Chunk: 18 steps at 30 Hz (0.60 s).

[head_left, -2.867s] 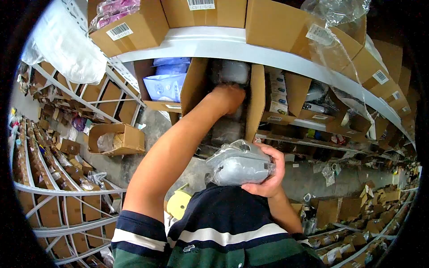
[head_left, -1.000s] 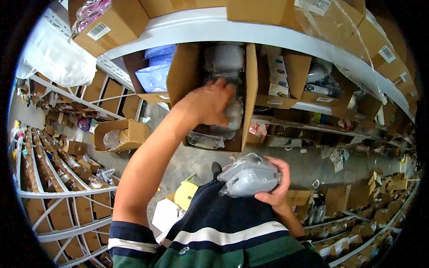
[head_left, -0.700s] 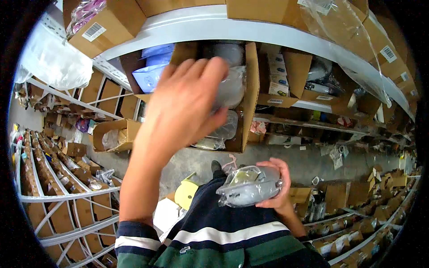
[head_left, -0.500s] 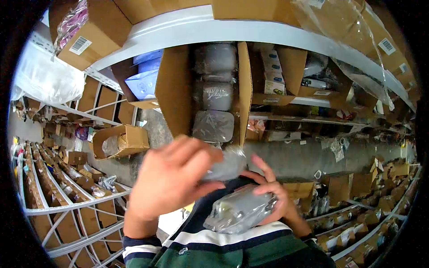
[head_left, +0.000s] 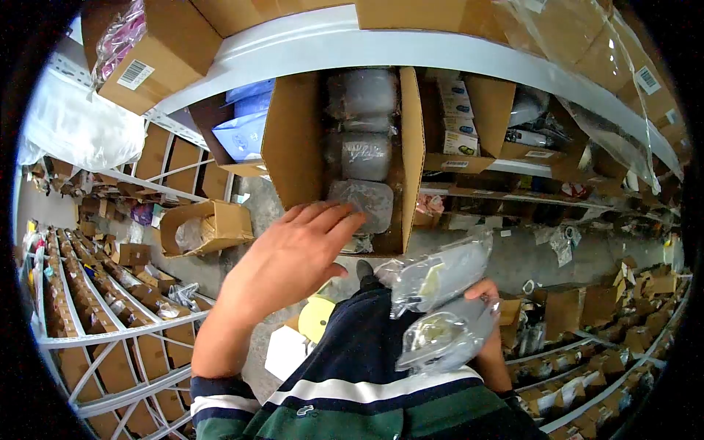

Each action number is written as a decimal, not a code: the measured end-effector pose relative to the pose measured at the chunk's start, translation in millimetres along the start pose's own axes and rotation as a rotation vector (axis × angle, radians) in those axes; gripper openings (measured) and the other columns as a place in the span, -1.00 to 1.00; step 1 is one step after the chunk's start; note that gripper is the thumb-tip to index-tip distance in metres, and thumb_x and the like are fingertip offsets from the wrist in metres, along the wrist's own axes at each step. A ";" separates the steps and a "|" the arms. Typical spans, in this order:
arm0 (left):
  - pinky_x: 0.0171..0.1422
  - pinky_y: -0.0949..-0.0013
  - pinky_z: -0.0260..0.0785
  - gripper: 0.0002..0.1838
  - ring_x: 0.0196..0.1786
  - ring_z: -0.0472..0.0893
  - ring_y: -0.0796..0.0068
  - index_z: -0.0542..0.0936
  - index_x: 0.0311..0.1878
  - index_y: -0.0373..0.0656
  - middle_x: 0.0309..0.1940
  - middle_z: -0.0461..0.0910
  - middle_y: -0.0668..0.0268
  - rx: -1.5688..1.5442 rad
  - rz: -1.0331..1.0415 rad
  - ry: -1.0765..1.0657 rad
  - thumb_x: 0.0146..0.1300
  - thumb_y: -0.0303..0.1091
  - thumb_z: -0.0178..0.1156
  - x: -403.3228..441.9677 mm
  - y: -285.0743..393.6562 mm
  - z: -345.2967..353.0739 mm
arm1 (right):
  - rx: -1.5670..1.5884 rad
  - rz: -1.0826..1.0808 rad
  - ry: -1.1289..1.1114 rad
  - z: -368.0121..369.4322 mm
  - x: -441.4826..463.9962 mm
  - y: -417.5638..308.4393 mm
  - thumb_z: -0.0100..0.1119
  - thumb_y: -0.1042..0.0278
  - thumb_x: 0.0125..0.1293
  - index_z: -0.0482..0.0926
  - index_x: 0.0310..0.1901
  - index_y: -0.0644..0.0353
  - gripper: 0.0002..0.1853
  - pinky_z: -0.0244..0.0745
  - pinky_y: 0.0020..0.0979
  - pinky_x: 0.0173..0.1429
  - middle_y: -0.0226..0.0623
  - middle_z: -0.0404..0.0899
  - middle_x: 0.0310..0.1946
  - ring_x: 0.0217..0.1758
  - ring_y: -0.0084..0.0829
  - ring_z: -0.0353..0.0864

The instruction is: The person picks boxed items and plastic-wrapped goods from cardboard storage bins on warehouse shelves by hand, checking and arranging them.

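Observation:
My left hand point(head_left: 293, 253) reaches to the front of an open cardboard box point(head_left: 295, 139), palm down with its fingers stretched out. Its fingertips lie over or on a grey plastic-wrapped package point(head_left: 370, 202) in the box; contact is hard to tell. Behind that package sit more wrapped grey packages point(head_left: 365, 155) in a row. Near my body, my right hand point(head_left: 485, 301) is closed on two grey packages in clear bags, an upper package point(head_left: 444, 271) and a lower package point(head_left: 458, 330). Most of the right hand's fingers are hidden behind them.
Beside the box on the shelf stand a carton of blue packets point(head_left: 242, 136) and a carton of small white boxes point(head_left: 458, 117). A white shelf beam point(head_left: 293, 48) crosses above. Below are a yellow round object point(head_left: 315, 317) and an open carton point(head_left: 224, 227).
The package that was in my left hand is now in my right hand with the other one. My left hand has let go and is at the box front. My right hand has shifted rightward.

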State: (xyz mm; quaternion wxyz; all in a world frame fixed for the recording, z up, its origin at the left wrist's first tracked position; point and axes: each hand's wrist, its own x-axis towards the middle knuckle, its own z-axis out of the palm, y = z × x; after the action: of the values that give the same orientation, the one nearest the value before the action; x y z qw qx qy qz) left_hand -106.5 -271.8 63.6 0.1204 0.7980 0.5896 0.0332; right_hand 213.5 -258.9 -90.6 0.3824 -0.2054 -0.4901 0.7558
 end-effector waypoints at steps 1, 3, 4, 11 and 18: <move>0.17 0.09 0.47 -0.52 0.16 0.58 0.05 0.56 0.14 -0.19 0.11 0.59 0.09 0.078 0.005 0.031 0.12 -0.35 0.36 5.0 -0.7 8.6 | 0.051 0.031 0.067 3.4 -2.0 -5.7 0.72 0.13 -0.23 0.34 0.04 0.12 -0.17 0.60 -0.18 0.11 -0.09 0.55 -0.01 0.05 -0.22 0.63; 0.10 0.10 0.49 -0.57 0.05 0.61 0.07 0.57 0.08 -0.20 -0.02 0.63 0.11 0.142 -0.039 -0.075 0.10 -0.39 0.36 13.8 -11.6 25.1 | 0.179 0.186 0.228 6.6 -4.2 -15.4 0.69 0.11 -0.16 0.32 0.04 0.11 -0.20 0.63 -0.24 0.05 -0.12 0.56 -0.04 0.02 -0.25 0.65; 0.03 0.12 0.51 -0.61 -0.05 0.65 0.08 0.59 0.01 -0.21 -0.15 0.66 0.14 0.203 -0.080 -0.179 0.07 -0.43 0.36 16.8 -13.6 28.5 | 0.213 0.199 0.268 5.8 -2.2 -14.9 0.69 0.10 -0.16 0.32 0.04 0.11 -0.20 0.63 -0.24 0.05 -0.12 0.56 -0.05 0.02 -0.25 0.65; -0.24 0.23 0.50 -0.81 -0.35 0.67 0.19 0.62 -0.24 -0.25 -0.43 0.62 0.12 -0.129 -0.228 0.493 0.03 -0.53 0.35 -10.1 10.1 -24.5 | 0.230 0.058 0.257 5.2 13.8 -3.0 0.67 0.06 -0.15 0.32 0.03 0.11 -0.20 0.63 -0.24 0.05 -0.12 0.56 -0.05 0.01 -0.26 0.65; -0.37 0.39 0.45 -0.82 -0.47 0.61 0.51 0.61 -0.19 -0.22 -0.44 0.64 0.23 -0.927 -0.308 0.558 0.18 -0.40 0.35 -20.9 45.0 52.5 | 0.203 0.072 0.177 10.8 21.5 3.2 0.65 0.03 -0.15 0.32 0.03 0.11 -0.21 0.63 -0.25 0.04 -0.12 0.57 -0.06 0.00 -0.26 0.65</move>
State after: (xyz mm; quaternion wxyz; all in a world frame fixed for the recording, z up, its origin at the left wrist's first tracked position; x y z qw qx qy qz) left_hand -60.6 -312.1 25.0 0.3011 0.5275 0.6325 0.4807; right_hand 191.5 -249.2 -87.3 0.4156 -0.2491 -0.3677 0.7937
